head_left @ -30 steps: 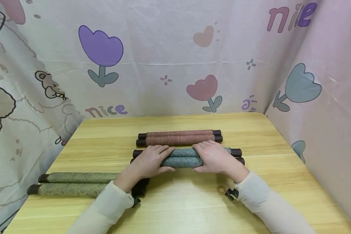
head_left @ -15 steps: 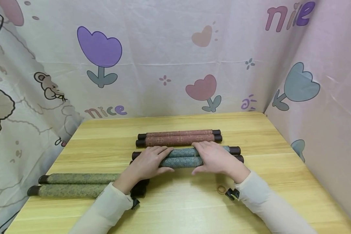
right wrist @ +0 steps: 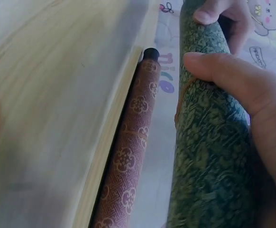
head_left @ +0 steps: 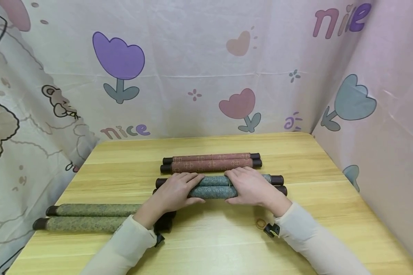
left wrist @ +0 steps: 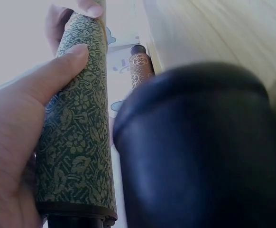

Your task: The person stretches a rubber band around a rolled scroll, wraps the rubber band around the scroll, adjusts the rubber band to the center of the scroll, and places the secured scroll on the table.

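A blue-green patterned scroll (head_left: 215, 192), rolled from both ends into two side-by-side rolls with dark end knobs, lies crosswise in both hands. My left hand (head_left: 179, 191) grips its left part, fingers over the far roll and thumb on the near side. The right hand (head_left: 251, 187) grips the right part the same way, close to a thin cord (right wrist: 183, 102) round the scroll. In the left wrist view the thumb (left wrist: 64, 71) presses along the patterned roll. Just beyond the hands lies a red scroll (head_left: 206, 165) with gold motifs, also in two rolls.
An olive-green scroll (head_left: 89, 224) lies at the left front, partly under the left forearm. Its dark knob (left wrist: 195, 156) looms large in the left wrist view. A small tan ring (head_left: 260, 224) sits by the right wrist. Printed curtains (head_left: 179, 49) enclose the wooden table (head_left: 210, 244).
Both hands keep hold of the blue-green scroll. The right hand and the cord shift very slightly to the left. The red and olive scrolls stay where they were.
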{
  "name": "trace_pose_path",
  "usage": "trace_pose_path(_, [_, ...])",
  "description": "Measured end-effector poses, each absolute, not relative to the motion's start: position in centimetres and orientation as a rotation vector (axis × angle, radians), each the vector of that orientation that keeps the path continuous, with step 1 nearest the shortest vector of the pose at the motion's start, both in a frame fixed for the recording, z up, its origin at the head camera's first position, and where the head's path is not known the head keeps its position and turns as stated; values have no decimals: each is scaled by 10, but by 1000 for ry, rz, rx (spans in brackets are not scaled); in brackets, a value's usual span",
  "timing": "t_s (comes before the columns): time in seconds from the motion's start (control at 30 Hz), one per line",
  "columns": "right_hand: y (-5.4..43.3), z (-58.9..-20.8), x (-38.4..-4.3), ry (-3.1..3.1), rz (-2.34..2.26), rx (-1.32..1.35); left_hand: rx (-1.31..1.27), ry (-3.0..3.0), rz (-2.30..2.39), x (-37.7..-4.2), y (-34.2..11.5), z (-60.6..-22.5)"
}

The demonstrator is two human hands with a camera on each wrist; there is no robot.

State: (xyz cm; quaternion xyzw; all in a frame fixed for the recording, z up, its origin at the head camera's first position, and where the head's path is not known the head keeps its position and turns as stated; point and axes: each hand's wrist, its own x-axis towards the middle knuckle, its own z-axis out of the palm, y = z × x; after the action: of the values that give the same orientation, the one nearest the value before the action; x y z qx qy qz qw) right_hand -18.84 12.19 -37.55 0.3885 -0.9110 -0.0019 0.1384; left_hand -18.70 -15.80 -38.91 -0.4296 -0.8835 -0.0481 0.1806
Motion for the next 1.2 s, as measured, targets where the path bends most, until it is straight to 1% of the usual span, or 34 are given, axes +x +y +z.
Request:
trace_pose_path(0.37, [114, -378, -190, -2652, 46, 1145, -1220, -2497, -146, -186, -157, -393])
trace_pose_path(0.53, [110, -373, -187, -2653, 80, 1172, -1235, -2503, -184, -185, -152, -391])
trace_pose_path(0.67, [114, -368, -186, -2704, 96, 1141, -1210, -2497, -180, -186, -151, -389])
trace_pose_path(0.9, [128, -367, -184, -2748, 36, 1084, -1203, -2488, -177, -186, -153, -387])
trace_pose_path(1.2, [120, -374, -186, -2622, -53, 1142, -1221, -2491, -143, -185, -150, -387])
